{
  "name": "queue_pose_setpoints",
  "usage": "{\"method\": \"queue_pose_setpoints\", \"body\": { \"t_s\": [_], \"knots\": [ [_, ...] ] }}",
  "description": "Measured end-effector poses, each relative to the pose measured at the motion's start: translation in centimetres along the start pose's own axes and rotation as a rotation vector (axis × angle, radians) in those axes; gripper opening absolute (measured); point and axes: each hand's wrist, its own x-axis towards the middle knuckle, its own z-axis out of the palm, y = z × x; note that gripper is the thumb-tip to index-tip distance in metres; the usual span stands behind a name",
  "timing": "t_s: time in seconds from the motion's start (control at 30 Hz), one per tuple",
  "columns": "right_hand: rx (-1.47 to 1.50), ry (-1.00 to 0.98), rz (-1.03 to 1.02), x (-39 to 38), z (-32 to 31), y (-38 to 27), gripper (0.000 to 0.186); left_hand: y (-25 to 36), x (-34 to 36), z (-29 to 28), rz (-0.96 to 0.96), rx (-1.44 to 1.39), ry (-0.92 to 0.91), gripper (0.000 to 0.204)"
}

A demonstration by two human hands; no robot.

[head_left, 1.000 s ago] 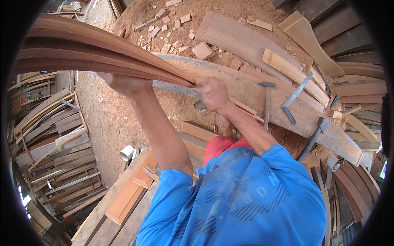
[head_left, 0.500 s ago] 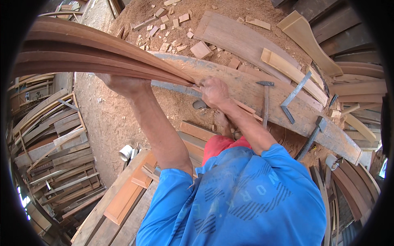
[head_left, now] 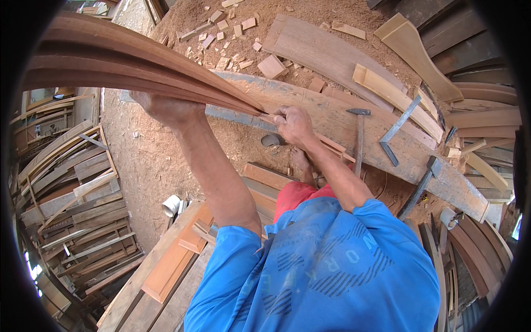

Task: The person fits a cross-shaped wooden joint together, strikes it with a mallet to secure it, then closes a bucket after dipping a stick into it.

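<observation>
The left hand (head_left: 166, 108) gripped the curved strips (head_left: 127, 66) from beneath, fingers wrapped around the bundle — which arched up and away to the left. The right hand (head_left: 292, 124) was closed on the strips' near end, pressed against the plank (head_left: 387, 149). A hammer (head_left: 358, 138) and square (head_left: 399, 130) lay on the plank — just right of that hand.

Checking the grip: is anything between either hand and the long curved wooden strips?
Nothing visible. The left hand holds the long curved wooden strips from below, and the right hand grips their end directly.
</observation>
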Motion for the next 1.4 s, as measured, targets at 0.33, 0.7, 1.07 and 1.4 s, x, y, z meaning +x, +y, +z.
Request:
{"method": "queue_pose_setpoints", "body": {
  "t_s": [0.33,0.7,1.07,1.4],
  "knots": [
    [0.021,-0.005,0.084,0.2,0.1,-0.4,0.023,-1.4,0.2,-0.8,-0.089,-0.052,0.006,0.045],
    [-0.152,0.059,-0.153,0.0,0.2,-0.6,0.019,-0.5,0.1,-0.4,-0.193,-0.272,0.077,0.040],
    [0.115,0.112,-0.196,0.4,1.4,1.6,0.019,0.9,-0.3,-0.4,-0.368,-0.485,0.062,0.039],
    [-0.082,0.105,-0.235,0.2,1.4,-0.4,0.021,1.4,-0.7,-1.0,-0.357,-0.442,0.101,0.043]
  ]
}}
